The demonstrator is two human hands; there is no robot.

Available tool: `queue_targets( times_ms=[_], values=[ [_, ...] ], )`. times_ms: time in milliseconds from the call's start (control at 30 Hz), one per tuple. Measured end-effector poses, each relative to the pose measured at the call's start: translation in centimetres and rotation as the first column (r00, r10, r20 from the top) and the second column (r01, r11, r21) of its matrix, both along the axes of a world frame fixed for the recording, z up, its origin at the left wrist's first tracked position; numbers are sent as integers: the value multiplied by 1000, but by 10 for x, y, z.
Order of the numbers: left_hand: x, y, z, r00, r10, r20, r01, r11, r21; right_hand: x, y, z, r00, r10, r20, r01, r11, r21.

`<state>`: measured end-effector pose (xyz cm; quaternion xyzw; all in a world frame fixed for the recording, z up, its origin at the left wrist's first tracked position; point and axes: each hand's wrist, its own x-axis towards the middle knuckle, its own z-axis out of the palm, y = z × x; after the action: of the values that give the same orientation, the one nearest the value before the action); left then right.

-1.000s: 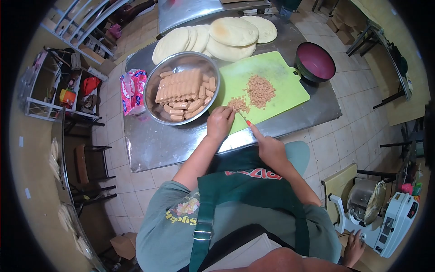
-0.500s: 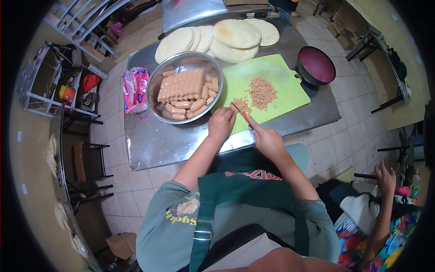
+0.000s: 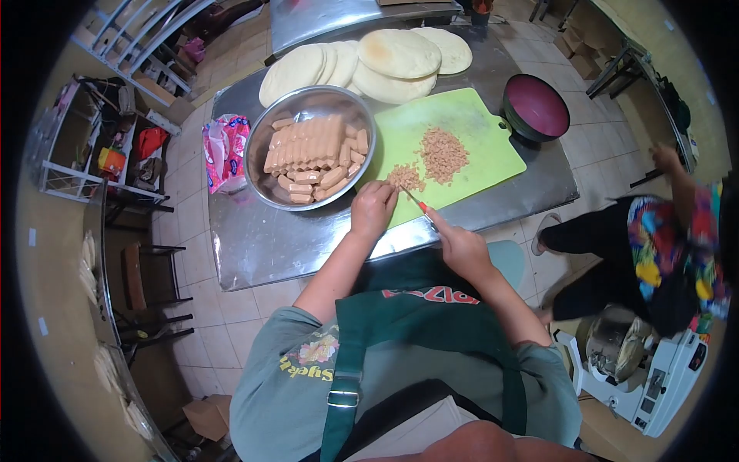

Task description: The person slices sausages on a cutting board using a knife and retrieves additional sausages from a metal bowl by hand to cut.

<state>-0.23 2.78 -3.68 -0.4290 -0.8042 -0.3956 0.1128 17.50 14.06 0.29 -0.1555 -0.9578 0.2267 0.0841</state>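
My right hand (image 3: 464, 248) grips a knife (image 3: 413, 198) with a red and dark handle, its blade tip at the small heap of chopped sausage (image 3: 406, 177). My left hand (image 3: 374, 206) is closed at the near left edge of the green cutting board (image 3: 493, 158); what its curled fingers hold, if anything, is hidden. A larger pile of chopped sausage (image 3: 444, 155) lies further right on the board. Left of the board, a steel bowl (image 3: 258, 173) holds a block of sausages (image 3: 306, 144) and several loose ones.
Flatbreads (image 3: 400, 54) lie in stacks at the table's far side. A dark bowl with a purplish inside (image 3: 536, 108) stands beyond the board's right end. A pink plastic packet (image 3: 225, 154) lies left of the steel bowl. At right, a person (image 3: 654, 239) stands near a white mixer (image 3: 654, 385).
The knife and my right hand have shifted slightly down and right. The other person has moved up and away at the right, uncovering the mixer. My left hand stays nearly in place.
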Motion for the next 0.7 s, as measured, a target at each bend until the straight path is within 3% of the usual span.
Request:
queue_targets(
  times_ms=[133,200,300,333,400,700],
  values=[
    [0,0,0,1000,-11,-16,11,1000,1,9,8,4,998,-24,60,29,997,-73],
    [-1,-1,0,999,-19,-34,19,1000,-2,9,19,0,982,37,-188,-90,955,-282],
    [-1,-2,-1,998,-29,-59,30,1000,4,6,29,9,992,9,-127,-53,935,-350],
    [-1,-2,-1,997,-29,-67,30,999,16,4,28,16,992,6,-126,-50,936,-350],
    [0,-1,-3,997,-32,-72,34,999,28,-7,18,27,996,-19,86,40,967,-251],
    [0,-2,0,998,-37,-58,39,998,40,-32,3,10,992,38,123,-28,996,-81]
  ],
)
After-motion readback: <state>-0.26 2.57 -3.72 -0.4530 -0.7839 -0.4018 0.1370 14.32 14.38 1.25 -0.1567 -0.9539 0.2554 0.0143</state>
